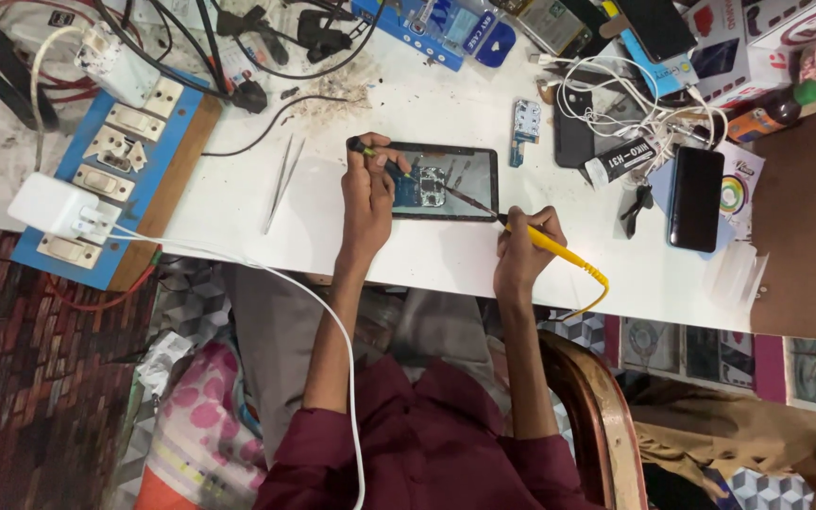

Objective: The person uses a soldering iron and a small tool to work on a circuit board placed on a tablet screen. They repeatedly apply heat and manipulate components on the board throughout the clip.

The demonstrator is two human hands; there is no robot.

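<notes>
A dark opened phone (465, 162) lies on the white table (238, 203), with a blue circuit board (424, 187) resting on it. My left hand (368, 189) grips a thin tool with a black and yellow handle (363, 148), its tip on the board. My right hand (523, 247) is closed on a yellow-handled soldering iron (550, 244). The iron's dark tip reaches across to the circuit board. Its yellow cord (597, 283) loops off the table's near edge.
Metal tweezers (280, 179) lie left of the phone. A blue board of switches and sockets (110, 161) with a white charger (49, 208) sits at the far left. Right of me are a black phone (696, 198), cables, a small bottle (776, 111) and boxes.
</notes>
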